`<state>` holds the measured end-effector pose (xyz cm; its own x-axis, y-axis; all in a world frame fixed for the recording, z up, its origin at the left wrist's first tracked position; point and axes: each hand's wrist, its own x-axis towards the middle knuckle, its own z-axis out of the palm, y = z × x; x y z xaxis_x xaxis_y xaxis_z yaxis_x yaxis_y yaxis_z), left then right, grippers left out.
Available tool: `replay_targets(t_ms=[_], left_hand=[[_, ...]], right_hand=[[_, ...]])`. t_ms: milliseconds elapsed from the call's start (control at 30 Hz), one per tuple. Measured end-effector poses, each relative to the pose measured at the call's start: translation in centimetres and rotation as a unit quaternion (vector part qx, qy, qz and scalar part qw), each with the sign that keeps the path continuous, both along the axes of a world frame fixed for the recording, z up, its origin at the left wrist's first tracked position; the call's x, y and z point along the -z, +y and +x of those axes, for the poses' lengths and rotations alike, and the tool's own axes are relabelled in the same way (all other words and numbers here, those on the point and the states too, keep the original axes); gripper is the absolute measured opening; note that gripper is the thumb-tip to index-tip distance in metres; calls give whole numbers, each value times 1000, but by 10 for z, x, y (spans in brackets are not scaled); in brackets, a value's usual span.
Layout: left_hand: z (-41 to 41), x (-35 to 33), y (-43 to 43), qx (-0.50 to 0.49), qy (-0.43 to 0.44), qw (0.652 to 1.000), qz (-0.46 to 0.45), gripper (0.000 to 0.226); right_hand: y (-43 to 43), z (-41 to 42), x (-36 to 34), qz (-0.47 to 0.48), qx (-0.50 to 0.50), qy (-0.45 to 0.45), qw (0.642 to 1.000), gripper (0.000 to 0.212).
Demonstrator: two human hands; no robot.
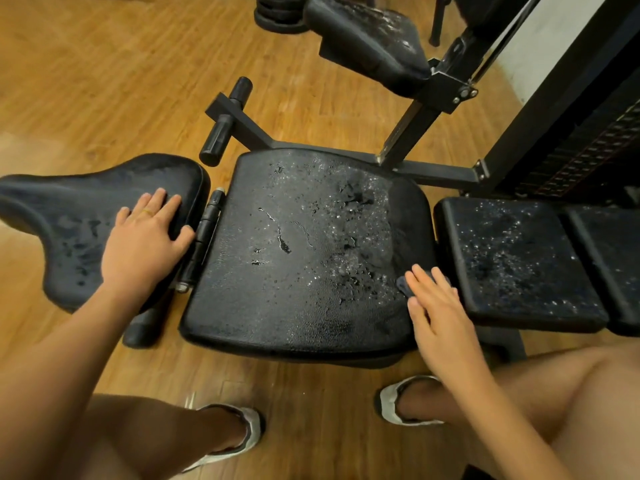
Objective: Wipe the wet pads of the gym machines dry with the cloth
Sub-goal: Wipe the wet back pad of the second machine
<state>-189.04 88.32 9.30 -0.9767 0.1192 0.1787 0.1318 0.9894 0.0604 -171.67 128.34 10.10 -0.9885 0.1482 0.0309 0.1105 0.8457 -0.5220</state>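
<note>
The right hand presses a small dark cloth flat, fingers straight, on the near right corner of the black middle seat pad. The left hand rests spread and empty on the black saddle-shaped left pad. Droplets cover the seat, the black rectangular right pad and the far black pad, so most wiping seemingly remains.

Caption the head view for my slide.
Right hand presses cloth on wet centre pad; left hand rests on side pad.

Left hand flat, palm down, fingers straight and spread, left arm stretched forward, right hand flat, palm down, fingers straight and close together, right forearm angled inward
</note>
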Motion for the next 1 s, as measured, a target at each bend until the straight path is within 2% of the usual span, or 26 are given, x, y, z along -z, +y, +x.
replay_targets(t_ms=[233, 433, 533, 667, 867, 1000], left_hand=[[2, -3, 2, -2, -6, 1000, -6, 56], [1, -4, 3, -1, -1, 1000, -4, 54], [0, -3, 2, 0, 0, 1000, -8, 53], [1, -2, 4, -5, -5, 1000, -4, 54], [2, -3, 4, -10, 4, 1000, 14, 57], [0, -5, 5, -14, -1, 1000, 13, 54]], right_hand=[[4, -51, 0, 44, 12, -28, 999, 46], [-7, 23, 2, 55, -29, -18, 998, 50], [-9, 29, 3, 70, -22, -13, 997, 48], [-5, -25, 1, 67, -3, -12, 998, 45], [12, -136, 2, 51, 78, 20, 995, 48], [21, -174, -3, 66, 49, 28, 996, 45]])
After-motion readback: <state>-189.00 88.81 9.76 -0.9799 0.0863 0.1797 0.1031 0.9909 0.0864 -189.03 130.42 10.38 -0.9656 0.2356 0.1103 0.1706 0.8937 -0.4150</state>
